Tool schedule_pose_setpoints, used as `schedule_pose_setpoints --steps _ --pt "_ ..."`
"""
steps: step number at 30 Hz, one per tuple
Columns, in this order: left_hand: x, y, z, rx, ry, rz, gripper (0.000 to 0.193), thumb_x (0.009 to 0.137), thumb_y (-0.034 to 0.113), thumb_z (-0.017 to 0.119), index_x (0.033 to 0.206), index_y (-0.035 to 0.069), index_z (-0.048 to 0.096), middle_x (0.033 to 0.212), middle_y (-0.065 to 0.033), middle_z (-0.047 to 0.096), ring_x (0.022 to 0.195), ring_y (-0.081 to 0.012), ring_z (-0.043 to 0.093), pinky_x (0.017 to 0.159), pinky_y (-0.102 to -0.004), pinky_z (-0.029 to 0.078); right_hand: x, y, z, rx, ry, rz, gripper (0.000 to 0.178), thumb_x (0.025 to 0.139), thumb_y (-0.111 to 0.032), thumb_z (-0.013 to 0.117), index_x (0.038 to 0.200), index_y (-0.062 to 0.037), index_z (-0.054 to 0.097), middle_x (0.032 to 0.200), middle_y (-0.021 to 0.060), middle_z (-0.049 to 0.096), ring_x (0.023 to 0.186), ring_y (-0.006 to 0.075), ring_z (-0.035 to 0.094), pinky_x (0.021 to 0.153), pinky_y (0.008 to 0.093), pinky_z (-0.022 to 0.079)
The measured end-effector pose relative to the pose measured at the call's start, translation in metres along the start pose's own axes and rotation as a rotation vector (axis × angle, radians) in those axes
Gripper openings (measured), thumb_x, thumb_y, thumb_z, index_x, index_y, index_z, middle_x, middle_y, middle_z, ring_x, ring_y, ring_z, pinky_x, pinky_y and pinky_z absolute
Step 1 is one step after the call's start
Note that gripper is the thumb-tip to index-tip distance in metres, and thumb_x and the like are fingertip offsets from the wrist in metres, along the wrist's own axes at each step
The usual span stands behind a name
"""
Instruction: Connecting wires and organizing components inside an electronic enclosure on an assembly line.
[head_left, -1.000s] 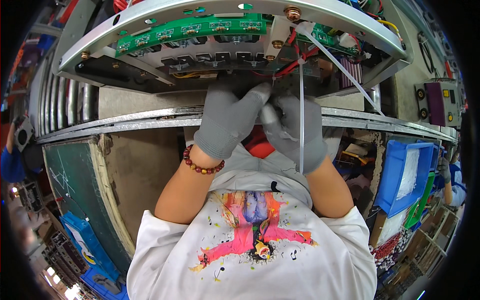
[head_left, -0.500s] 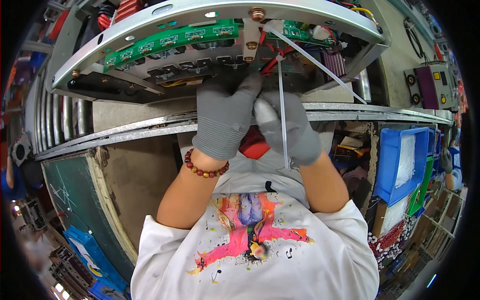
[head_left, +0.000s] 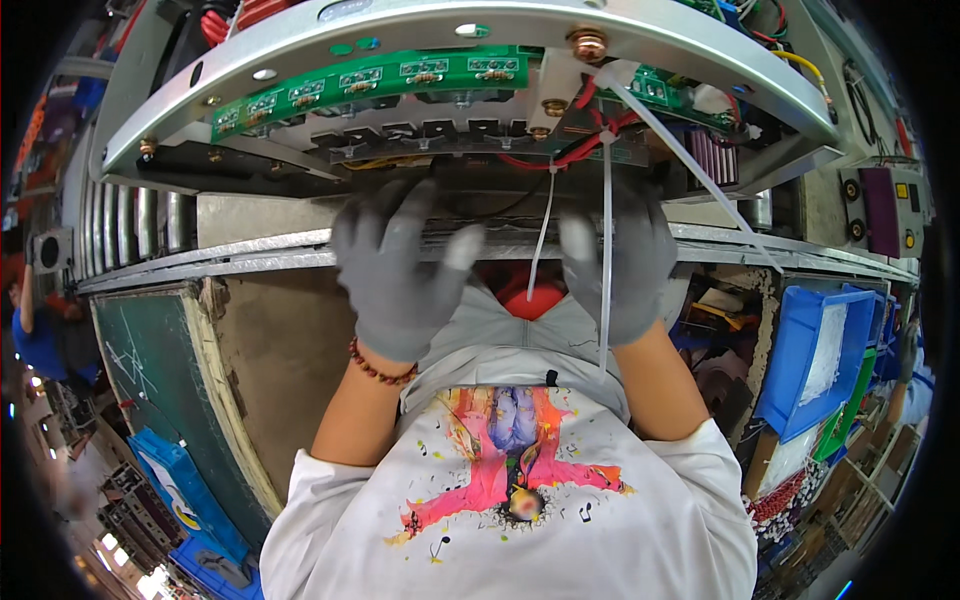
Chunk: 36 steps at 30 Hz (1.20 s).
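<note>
My left hand (head_left: 395, 265), in a grey glove, is just below the lower edge of an open metal chassis (head_left: 440, 40). Its fingers are apart and hold nothing. My right hand (head_left: 630, 260), gloved alike, has its thumb spread, fingertips partly in shadow under the chassis; nothing shows in its grip. Red wires (head_left: 585, 150) inside the chassis are bundled with white cable ties. One short cable tie (head_left: 543, 235) hangs between my hands. A longer cable tie (head_left: 606, 270) passes in front of my right hand, and another cable tie (head_left: 690, 160) slants down to the right.
Green circuit boards (head_left: 370, 80) line the chassis front, beside a purple heat sink (head_left: 712, 158). A metal rail (head_left: 260, 258) runs beneath, with rollers (head_left: 135, 225) at left. Blue bins (head_left: 815, 360) stand right, near a purple-and-grey device (head_left: 890, 215). Other people are at both far sides.
My hands, close together at the wires before, have moved apart and down, and their fingers have spread. A short cable tie now shows hanging from the wires between them. The chassis appears larger.
</note>
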<state>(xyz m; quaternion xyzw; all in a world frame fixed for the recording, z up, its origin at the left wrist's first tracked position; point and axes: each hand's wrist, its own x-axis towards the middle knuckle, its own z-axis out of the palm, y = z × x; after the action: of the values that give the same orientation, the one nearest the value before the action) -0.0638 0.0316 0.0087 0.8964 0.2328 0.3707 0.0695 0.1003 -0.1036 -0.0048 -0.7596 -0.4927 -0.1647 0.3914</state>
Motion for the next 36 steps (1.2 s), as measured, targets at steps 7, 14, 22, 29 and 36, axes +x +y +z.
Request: schedule_pose_setpoints --steps 7,14,22,29,36 --pt "-0.01 -0.017 0.037 -0.22 0.005 -0.198 0.048 0.073 0.039 0.086 0.102 0.005 0.069 0.096 -0.0137 0.069 0.092 -0.0369 0.065 0.081 -0.0469 0.051 0.002 0.012 0.041 -0.176 0.05 -0.047 0.028 0.081 -0.022 0.079 0.103 -0.0065 0.072 0.086 0.0089 0.068 0.072 0.0282 0.066 0.061 0.0376 0.052" --pt "0.008 -0.007 0.053 -0.185 0.085 -0.186 0.041 0.073 0.03 0.089 0.102 0.006 0.072 0.087 -0.0087 0.075 0.077 -0.0282 0.072 0.071 -0.0381 0.056 0.005 0.024 0.048 -0.116 0.091 0.125 0.024 0.081 -0.014 0.074 0.105 -0.0103 0.075 0.091 0.0091 0.071 0.08 0.0277 0.068 0.068 0.037 0.054" --pt "0.012 0.009 0.077 -0.04 0.22 -0.322 0.043 0.069 0.027 0.092 0.101 0.006 0.072 0.088 -0.0088 0.075 0.077 -0.0247 0.072 0.071 -0.0355 0.056 0.004 0.031 0.024 -0.163 -0.143 0.095 0.015 0.081 -0.013 0.071 0.096 -0.0109 0.074 0.088 0.0099 0.071 0.081 0.0303 0.067 0.071 0.0398 0.054" --pt "0.015 0.005 0.061 -0.134 0.091 -0.382 0.031 0.073 0.026 0.089 0.091 0.006 0.073 0.079 -0.0092 0.071 0.072 -0.0293 0.069 0.067 -0.0389 0.054 0.01 0.031 0.03 -0.168 0.094 -0.021 0.022 0.078 -0.024 0.073 0.096 -0.011 0.073 0.089 0.0102 0.07 0.082 0.0322 0.067 0.073 0.0445 0.053" --pt "0.018 0.005 0.061 -0.036 0.196 -0.293 0.026 0.075 0.028 0.086 0.081 0.007 0.074 0.076 -0.0099 0.07 0.064 -0.0296 0.067 0.062 -0.0378 0.053 0.007 0.025 0.014 0.049 -0.07 0.117 0.012 0.082 -0.015 0.071 0.092 -0.0075 0.071 0.084 0.0135 0.067 0.077 0.0332 0.065 0.068 0.0453 0.051"
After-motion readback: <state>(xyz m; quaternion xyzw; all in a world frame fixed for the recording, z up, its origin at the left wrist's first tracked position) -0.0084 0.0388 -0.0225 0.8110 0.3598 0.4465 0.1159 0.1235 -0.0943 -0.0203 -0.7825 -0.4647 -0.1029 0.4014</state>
